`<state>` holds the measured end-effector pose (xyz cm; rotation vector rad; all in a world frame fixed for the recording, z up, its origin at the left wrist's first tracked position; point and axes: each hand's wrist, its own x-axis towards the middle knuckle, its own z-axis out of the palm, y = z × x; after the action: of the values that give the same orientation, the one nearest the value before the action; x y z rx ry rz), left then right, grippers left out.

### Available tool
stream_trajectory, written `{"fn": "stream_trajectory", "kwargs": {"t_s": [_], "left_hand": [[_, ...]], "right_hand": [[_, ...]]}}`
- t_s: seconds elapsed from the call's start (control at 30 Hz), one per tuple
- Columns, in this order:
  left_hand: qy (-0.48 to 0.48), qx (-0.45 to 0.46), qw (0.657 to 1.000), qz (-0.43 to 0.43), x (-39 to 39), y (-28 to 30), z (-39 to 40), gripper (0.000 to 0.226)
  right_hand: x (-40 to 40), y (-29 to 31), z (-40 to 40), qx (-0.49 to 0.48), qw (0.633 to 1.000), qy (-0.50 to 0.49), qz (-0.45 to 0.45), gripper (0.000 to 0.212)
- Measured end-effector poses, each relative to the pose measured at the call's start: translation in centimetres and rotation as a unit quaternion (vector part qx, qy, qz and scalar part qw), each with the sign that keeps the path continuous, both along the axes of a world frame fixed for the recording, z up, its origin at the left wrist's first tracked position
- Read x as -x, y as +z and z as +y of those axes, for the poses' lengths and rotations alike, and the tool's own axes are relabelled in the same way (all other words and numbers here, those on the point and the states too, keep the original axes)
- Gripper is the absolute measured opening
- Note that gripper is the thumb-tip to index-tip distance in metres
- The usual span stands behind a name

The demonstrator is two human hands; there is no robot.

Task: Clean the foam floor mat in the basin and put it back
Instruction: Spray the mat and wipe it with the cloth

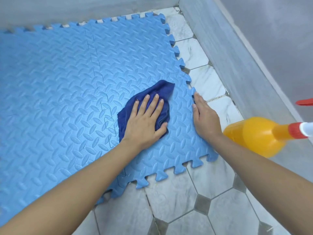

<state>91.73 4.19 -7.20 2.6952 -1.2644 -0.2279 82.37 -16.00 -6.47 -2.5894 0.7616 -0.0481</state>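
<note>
Head view. The foam floor mat (71, 78), blue interlocking tiles with a raised tread, lies flat on the tiled floor (171, 197), its far edge along the wall; no basin is in view. The left hand (145, 119) presses a dark blue cloth (152, 92) onto the mat near its right edge, fingers straight and slightly spread, thumb on the cloth's near side. The right hand (203, 116) rests flat along the toothed right edge, fingers together, seemingly steadying the tile. Judged step: wiping; even palm pressure and strokes along the tread grooves should lift dirt without parting the joints. An orange spray bottle (257, 134) stands on the floor just beside the right forearm, where a wide stroke could knock it over.
</note>
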Motion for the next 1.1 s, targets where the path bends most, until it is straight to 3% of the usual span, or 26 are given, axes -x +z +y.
{"fn": "stream_trajectory", "kwargs": {"t_s": [0.1, 0.23, 0.33, 0.43, 0.53, 0.6, 0.77, 0.9, 1.0, 1.1], "left_hand": [[-0.042, -0.006, 0.999, 0.023, 0.9, 0.1, 0.5, 0.086], [-0.109, 0.021, 0.994, 0.001, 2.9, 0.2, 1.7, 0.062], [-0.196, 0.050, 0.979, 0.017, 6.8, -0.2, 2.4, 0.058], [-0.245, 0.062, 0.967, -0.034, 8.0, -0.6, 3.3, 0.061], [-0.158, 0.029, 0.985, -0.065, 6.4, -0.1, 3.8, 0.083], [-0.084, 0.011, 0.995, -0.045, 5.8, 0.3, 3.6, 0.085], [-0.069, 0.021, 0.995, -0.061, 5.1, 0.5, 3.4, 0.039], [-0.052, 0.044, 0.995, -0.073, 5.3, 1.2, 3.0, 0.025], [-0.037, 0.094, 0.995, 0.006, 6.7, 2.2, 2.5, 0.023], [-0.079, 0.136, 0.985, 0.065, 9.2, 3.8, 1.3, 0.017]], "right_hand": [[0.0, 0.0, 0.0, -0.011, 1.000, -0.001, -0.001, 0.048], [0.0, 0.0, -0.2, -0.020, 1.000, 0.004, -0.002, 0.048], [0.0, 0.0, -0.3, -0.024, 1.000, 0.011, 0.008, 0.048], [-0.1, 0.2, -0.5, -0.039, 0.999, 0.022, 0.019, 0.049], [0.0, 0.8, -0.6, -0.071, 0.997, 0.023, 0.032, 0.051], [0.9, 1.1, -0.2, -0.075, 0.996, 0.002, 0.039, 0.054], [5.9, 1.8, 2.6, -0.051, 0.998, -0.031, 0.023, 0.062], [10.8, 2.8, 4.7, -0.042, 0.999, -0.023, 0.003, 0.062], [14.5, 3.9, 5.7, -0.045, 0.998, -0.039, -0.018, 0.062], [18.0, 4.8, 5.6, 0.018, 0.997, -0.071, -0.023, 0.060]]}}
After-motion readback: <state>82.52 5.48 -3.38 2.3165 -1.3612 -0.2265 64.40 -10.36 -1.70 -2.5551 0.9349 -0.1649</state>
